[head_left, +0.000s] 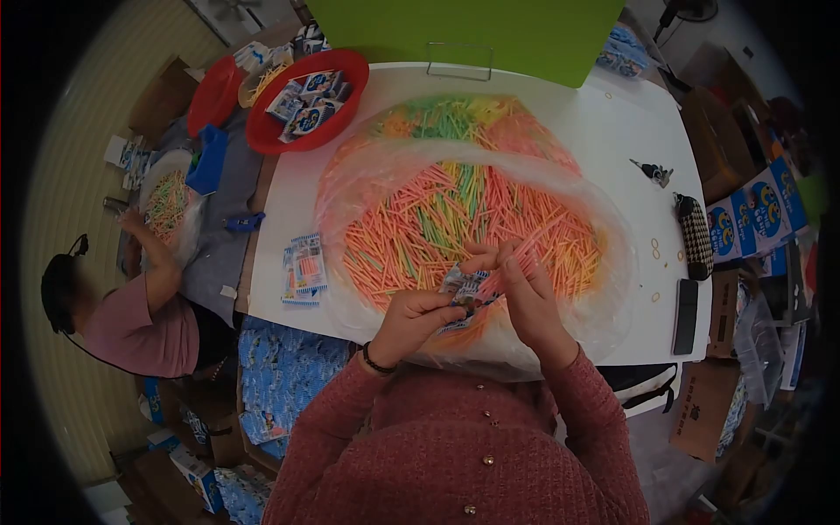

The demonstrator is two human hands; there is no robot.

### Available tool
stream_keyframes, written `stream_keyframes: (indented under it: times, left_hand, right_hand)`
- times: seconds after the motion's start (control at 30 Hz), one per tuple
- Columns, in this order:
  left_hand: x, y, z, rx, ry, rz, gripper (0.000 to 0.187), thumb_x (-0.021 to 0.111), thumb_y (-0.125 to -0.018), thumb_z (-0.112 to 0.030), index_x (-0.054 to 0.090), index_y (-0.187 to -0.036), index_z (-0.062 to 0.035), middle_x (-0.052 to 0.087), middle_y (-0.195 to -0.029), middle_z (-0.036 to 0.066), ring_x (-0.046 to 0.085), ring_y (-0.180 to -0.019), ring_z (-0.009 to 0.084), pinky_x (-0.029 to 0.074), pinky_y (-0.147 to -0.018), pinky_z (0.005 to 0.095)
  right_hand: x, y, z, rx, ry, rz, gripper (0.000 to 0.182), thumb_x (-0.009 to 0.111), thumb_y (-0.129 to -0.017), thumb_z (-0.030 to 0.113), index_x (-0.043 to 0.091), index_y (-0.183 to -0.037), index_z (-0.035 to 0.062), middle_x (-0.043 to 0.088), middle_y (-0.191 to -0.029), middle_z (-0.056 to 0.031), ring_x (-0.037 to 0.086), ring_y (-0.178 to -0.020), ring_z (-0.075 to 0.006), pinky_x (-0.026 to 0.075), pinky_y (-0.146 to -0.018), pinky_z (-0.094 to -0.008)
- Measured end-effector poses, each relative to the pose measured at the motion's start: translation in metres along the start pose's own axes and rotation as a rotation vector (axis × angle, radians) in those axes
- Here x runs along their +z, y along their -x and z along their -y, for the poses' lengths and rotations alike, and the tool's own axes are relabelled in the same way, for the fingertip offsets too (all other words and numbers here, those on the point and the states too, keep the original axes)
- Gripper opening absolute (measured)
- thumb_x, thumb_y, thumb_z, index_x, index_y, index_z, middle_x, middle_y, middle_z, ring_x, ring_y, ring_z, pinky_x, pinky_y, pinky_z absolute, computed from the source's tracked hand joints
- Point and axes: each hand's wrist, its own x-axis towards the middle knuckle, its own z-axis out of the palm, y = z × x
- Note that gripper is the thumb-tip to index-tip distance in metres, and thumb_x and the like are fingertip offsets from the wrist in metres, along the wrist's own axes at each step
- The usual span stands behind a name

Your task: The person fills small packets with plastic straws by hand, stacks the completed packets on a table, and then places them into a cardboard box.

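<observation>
Over a large clear plastic bag full of thin pink, orange, yellow and green sticks, both hands meet. My left hand grips a small printed packet between thumb and fingers. A small bunch of pink sticks is pinched in my right hand, close to the packet's right end. Whether the stick ends are inside the packet cannot be made out. Filled packets lie on the white table left of the bag.
A red basin holding packets stands at the back left, near a green panel. Keys, a checkered pouch and a dark phone-like object lie at right. Another person sits at far left by more sticks.
</observation>
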Motion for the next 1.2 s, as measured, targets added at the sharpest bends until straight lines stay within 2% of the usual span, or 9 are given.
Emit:
stream_keyframes:
  times: [0.23, 0.33, 0.4, 0.53, 0.73, 0.8, 0.93, 1.13, 1.2]
  left_hand:
    - [0.000, -0.001, 0.005, 0.029, 0.056, 0.003, 0.020, 0.060, -0.093, -0.006, 0.067, -0.109, 0.0029, 0.070, -0.093, 0.003, 0.062, -0.084, 0.0060, 0.051, -0.074, 0.0224]
    - [0.000, -0.003, 0.011, -0.081, 0.273, -0.087, 0.023, 0.053, -0.098, -0.009, 0.063, -0.115, 0.0023, 0.068, -0.102, 0.003, 0.063, -0.089, 0.0079, 0.051, -0.080, 0.0235]
    - [0.003, -0.005, 0.022, -0.079, 0.366, -0.098, 0.023, 0.051, -0.099, -0.010, 0.061, -0.117, 0.0019, 0.067, -0.104, 0.004, 0.063, -0.090, 0.0081, 0.051, -0.080, 0.0236]
    - [0.008, -0.005, 0.028, -0.072, 0.488, -0.166, 0.021, 0.053, -0.098, -0.009, 0.063, -0.113, 0.0020, 0.068, -0.103, 0.004, 0.062, -0.087, 0.0075, 0.051, -0.077, 0.0233]
    - [-0.005, 0.002, 0.036, 0.000, 0.203, -0.119, 0.020, 0.062, -0.091, -0.002, 0.068, -0.109, 0.0017, 0.070, -0.094, 0.004, 0.062, -0.077, 0.0073, 0.050, -0.068, 0.0209]
    - [-0.004, 0.002, 0.035, 0.001, 0.168, -0.103, 0.021, 0.062, -0.090, -0.002, 0.068, -0.110, 0.0019, 0.070, -0.095, 0.005, 0.063, -0.078, 0.0080, 0.051, -0.070, 0.0211]
    - [0.005, -0.004, 0.030, 0.083, 0.148, -0.116, 0.020, 0.063, -0.090, -0.001, 0.068, -0.108, 0.0034, 0.071, -0.097, 0.006, 0.066, -0.085, 0.0099, 0.053, -0.076, 0.0231]
    - [0.002, -0.002, 0.019, 0.108, 0.032, -0.069, 0.021, 0.062, -0.089, 0.000, 0.068, -0.109, 0.0036, 0.072, -0.097, 0.007, 0.066, -0.089, 0.0096, 0.053, -0.080, 0.0238]
    - [0.001, 0.000, 0.017, 0.119, 0.021, -0.058, 0.022, 0.063, -0.089, 0.000, 0.068, -0.109, 0.0035, 0.072, -0.097, 0.007, 0.066, -0.089, 0.0095, 0.053, -0.079, 0.0237]
  right_hand:
    - [-0.005, 0.002, -0.001, 0.038, -0.397, -0.079, 0.024, 0.037, -0.105, 0.026, 0.049, -0.103, 0.0053, 0.062, -0.108, -0.0107, 0.056, -0.109, -0.0213, 0.044, -0.096, -0.0371]
    - [-0.026, -0.007, -0.030, -0.146, -0.198, -0.163, 0.017, 0.042, -0.103, 0.019, 0.051, -0.101, 0.0044, 0.060, -0.103, -0.0093, 0.057, -0.100, -0.0200, 0.044, -0.091, -0.0346]
    - [-0.041, -0.015, -0.044, -0.276, 0.435, -0.198, 0.008, 0.043, -0.101, 0.009, 0.046, -0.095, 0.0051, 0.056, -0.095, -0.0064, 0.054, -0.093, -0.0183, 0.043, -0.090, -0.0326]
    - [-0.072, -0.017, -0.072, -0.234, 1.040, -0.166, 0.010, 0.045, -0.099, 0.005, 0.049, -0.091, 0.0021, 0.056, -0.097, -0.0064, 0.053, -0.092, -0.0180, 0.042, -0.087, -0.0297]
    - [-0.046, -0.005, -0.026, 0.004, 0.522, -0.345, 0.018, 0.043, -0.102, 0.017, 0.053, -0.095, 0.0030, 0.063, -0.100, -0.0094, 0.060, -0.095, -0.0210, 0.044, -0.091, -0.0322]
    - [-0.027, 0.001, -0.012, 0.005, -0.167, -0.210, 0.020, 0.040, -0.104, 0.024, 0.048, -0.102, 0.0052, 0.064, -0.108, -0.0127, 0.061, -0.104, -0.0237, 0.044, -0.097, -0.0383]
    - [0.001, 0.009, 0.010, 0.010, -0.302, -0.063, 0.018, 0.039, -0.104, 0.025, 0.044, -0.106, 0.0070, 0.065, -0.105, -0.0142, 0.061, -0.110, -0.0272, 0.042, -0.102, -0.0441]
    - [0.012, 0.007, 0.006, -0.109, 0.014, 0.032, 0.018, 0.037, -0.104, 0.025, 0.043, -0.104, 0.0075, 0.067, -0.098, -0.0145, 0.060, -0.113, -0.0315, 0.042, -0.102, -0.0454]
    - [0.011, 0.006, 0.004, 0.039, -0.108, -0.006, 0.024, 0.037, -0.104, 0.024, 0.045, -0.108, 0.0012, 0.065, -0.104, -0.0148, 0.062, -0.105, -0.0227, 0.043, -0.100, -0.0388]
